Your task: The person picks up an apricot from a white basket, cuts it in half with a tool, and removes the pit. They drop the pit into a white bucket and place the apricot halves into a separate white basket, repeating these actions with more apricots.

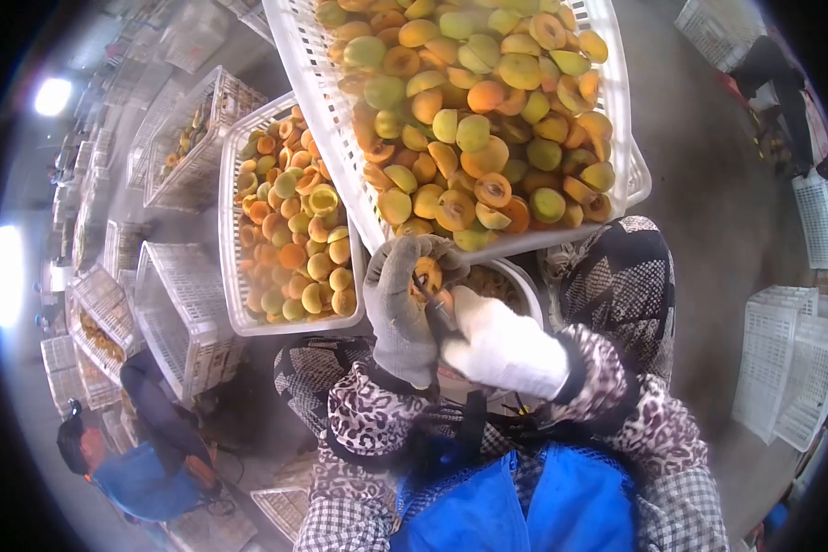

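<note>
My left hand (403, 304), in a grey glove, holds a halved orange fruit (427, 274) just below the front edge of a large white crate (340, 166). My right hand (501, 345), in a white glove, is closed around a thin dark tool (440, 311) whose tip touches the fruit. Yellow-green and orange fruits (474, 133), many of them halved, fill the crate. Behind my hands sits a round white bucket (527, 287), partly hidden, with small pieces inside.
Left of the big crate stands a second white crate (232, 276) of halved fruits. Further left are more crates (170, 313) and a person in blue (147, 483). White crates (773, 359) are stacked at the right, with another person (787, 101) at the upper right.
</note>
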The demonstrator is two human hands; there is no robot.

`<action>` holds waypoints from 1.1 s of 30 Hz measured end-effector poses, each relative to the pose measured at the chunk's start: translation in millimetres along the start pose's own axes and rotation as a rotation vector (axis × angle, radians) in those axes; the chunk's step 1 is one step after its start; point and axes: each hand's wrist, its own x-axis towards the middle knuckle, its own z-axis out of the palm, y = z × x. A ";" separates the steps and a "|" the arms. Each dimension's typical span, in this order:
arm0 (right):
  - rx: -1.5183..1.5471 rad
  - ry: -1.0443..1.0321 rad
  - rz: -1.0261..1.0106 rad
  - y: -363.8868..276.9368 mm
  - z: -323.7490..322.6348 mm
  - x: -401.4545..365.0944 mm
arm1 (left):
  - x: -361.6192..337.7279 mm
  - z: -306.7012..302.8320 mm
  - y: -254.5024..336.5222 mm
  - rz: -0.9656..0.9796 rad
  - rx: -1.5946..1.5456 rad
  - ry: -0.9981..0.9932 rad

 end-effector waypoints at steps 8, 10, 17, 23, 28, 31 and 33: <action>0.233 -0.076 0.181 21.7 -0.6 2.1 | -15.9 12.3 3.2 0.003 -0.035 -0.104; 0.135 0.085 -0.210 43.5 22.7 2.6 | -15.9 10.2 3.6 0.007 -0.086 -0.114; -0.209 0.146 -0.452 46.6 15.0 2.2 | -1.1 6.3 4.7 -0.127 0.152 -0.136; 0.638 -0.579 0.090 30.5 -38.6 1.3 | 4.4 5.1 12.9 -0.174 0.338 -0.355; 0.660 -0.617 -0.066 44.0 -34.7 6.3 | -0.6 5.7 -0.6 -0.203 0.049 -0.200; 0.305 -0.494 -0.262 54.1 -14.3 14.2 | -5.7 6.8 7.1 -0.417 -0.261 -0.116; 0.018 -0.316 -0.568 73.7 -3.1 19.7 | -10.4 2.1 9.9 -0.503 -0.464 -0.085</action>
